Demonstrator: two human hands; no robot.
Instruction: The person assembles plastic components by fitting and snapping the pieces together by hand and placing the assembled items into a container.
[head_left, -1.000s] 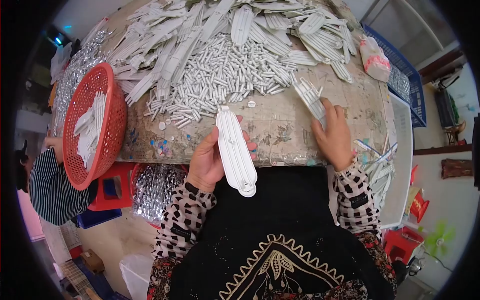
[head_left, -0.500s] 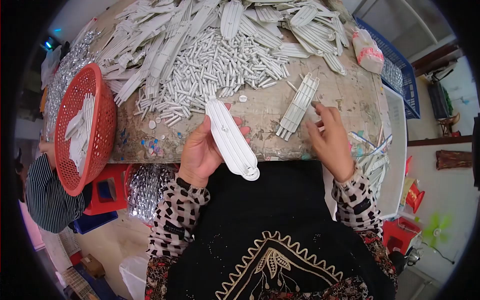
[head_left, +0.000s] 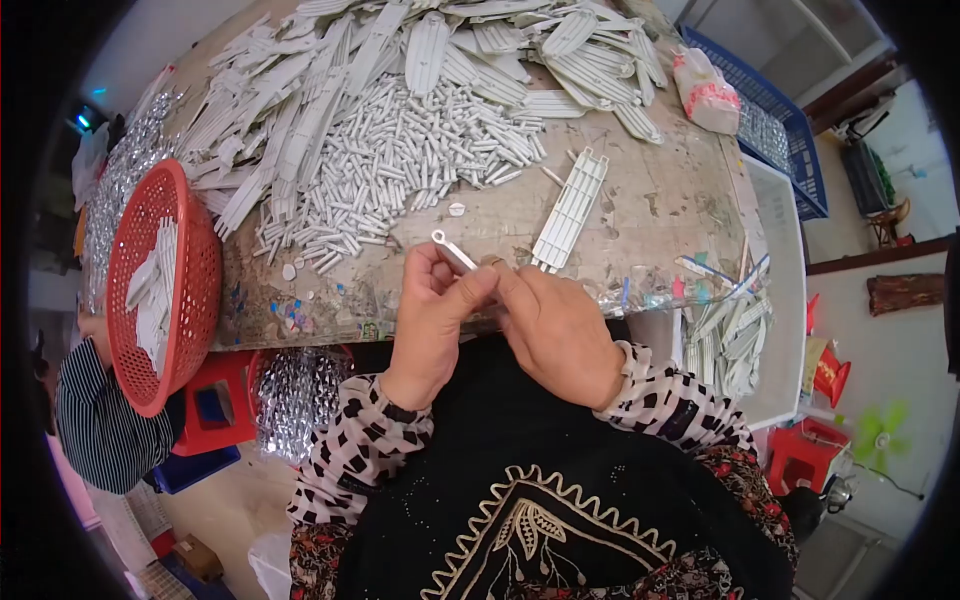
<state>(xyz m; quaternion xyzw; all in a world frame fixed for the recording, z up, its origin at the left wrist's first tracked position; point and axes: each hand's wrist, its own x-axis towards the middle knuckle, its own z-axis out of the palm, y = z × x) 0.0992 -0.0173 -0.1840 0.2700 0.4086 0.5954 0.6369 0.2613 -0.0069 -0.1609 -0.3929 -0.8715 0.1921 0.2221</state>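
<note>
A long white plastic panel is turned edge-on, its looped end pointing away from me. My left hand grips it between thumb and fingers. Closed fingers of my right hand meet it at the nearer end, covering most of that part; whether they also hold something small is hidden. Just beyond my right hand, a ribbed white panel lies on the worn table. Farther off is a heap of short white plastic rods, with a small white piece near it.
White panels are piled at the back. A red basket with white parts stands left, near another person's striped sleeve. At right are a white bin of strips, a blue crate and a plastic bag.
My right hand has moved left from beside the ribbed panel to the held panel. My left hand has turned that panel from face-up to edge-on. The view has shifted slightly.
</note>
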